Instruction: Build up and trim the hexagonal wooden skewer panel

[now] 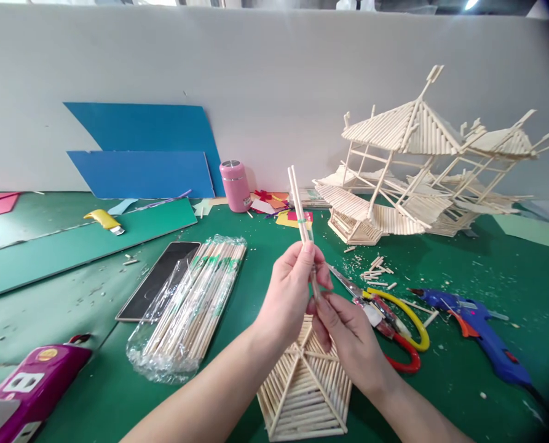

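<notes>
Head view shows a pair of wrapped chopsticks [300,209] held upright above the near middle of the green table [463,271], tips pointing up and slightly left, a green band around them partway along. The left hand [289,294] has its fingers curled shut around the lower part of the sticks. The right hand [348,335] meets them from below, thumb and fingertips pinched on the bottom end, just under the left hand's fingers.

Directly beneath both hands, at the near edge, lies a flat roof panel of sticks [304,387], ribs fanning out from one point; the right wrist crosses over its upper corner.

Just right of the hands rest scissors [389,320] with yellow and red handles, blades pointing up-left toward the hands. Farther right, toward the right edge, lies a blue glue gun [477,326]. Short stick offcuts [375,271] are scattered between the scissors and the stick model house [422,172], which stands at the far right against the white wall.

Left of the hands, a clear plastic bag of chopsticks [193,307] lies diagonally, its upper left part overlapping a dark phone [157,280]. A pink cylinder [235,184] stands at the far middle, beside blue card sheets [145,147] leaning on the wall. A yellow utility knife [103,221] lies toward the far left, and a magenta box [34,381] sits at the near left corner.
</notes>
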Demonstrator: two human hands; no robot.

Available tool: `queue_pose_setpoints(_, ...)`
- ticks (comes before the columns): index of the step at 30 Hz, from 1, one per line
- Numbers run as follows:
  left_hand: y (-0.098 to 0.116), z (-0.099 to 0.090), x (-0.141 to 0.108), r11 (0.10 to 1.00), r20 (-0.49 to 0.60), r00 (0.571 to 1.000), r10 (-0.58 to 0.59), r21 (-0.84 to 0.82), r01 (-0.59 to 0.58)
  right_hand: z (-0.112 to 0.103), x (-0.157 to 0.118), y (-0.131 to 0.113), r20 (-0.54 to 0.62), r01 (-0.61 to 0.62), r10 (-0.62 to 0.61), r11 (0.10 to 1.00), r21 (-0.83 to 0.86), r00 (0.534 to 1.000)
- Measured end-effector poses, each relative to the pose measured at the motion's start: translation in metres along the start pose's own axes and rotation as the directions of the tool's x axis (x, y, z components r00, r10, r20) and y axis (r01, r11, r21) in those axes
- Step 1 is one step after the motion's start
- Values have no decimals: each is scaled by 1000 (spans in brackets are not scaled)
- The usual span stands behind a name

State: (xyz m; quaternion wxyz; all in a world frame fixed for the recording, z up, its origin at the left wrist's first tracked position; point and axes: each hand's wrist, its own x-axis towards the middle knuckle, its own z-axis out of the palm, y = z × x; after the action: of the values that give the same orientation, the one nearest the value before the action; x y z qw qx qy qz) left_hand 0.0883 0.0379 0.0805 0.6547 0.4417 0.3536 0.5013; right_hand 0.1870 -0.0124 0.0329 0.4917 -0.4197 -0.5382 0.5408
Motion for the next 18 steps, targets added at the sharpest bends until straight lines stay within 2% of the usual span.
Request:
queue_pose_setpoints(2,9,-8,4,989,27,993,114,92,-116,-6,3,-3,-48,42,-46,996,-75,998)
queue_pose_setpoints(4,17,-15,6,908,102,973,208,350,-231,-14,6,-5,-188,89,-100,994,-66,977)
queue_pose_setpoints(6,22,-19,5,725,255,958,132,634,-268,-23,10,-6,-332,168,-157,986,5,930)
queue_pose_setpoints(8,22,-18,2,552,379,925,-15,774,-309,-30,14,-7,-431,255,-193,963,91,881)
queue_pose_setpoints(11,17,-14,-1,470,471,874,-117,802,-369,-37,19,-9,-510,318,-195,934,164,838)
queue_pose_setpoints(18,14,-9,2,403,478,869,-127,825,-395,-52,27,-19,-652,414,-233,900,138,722)
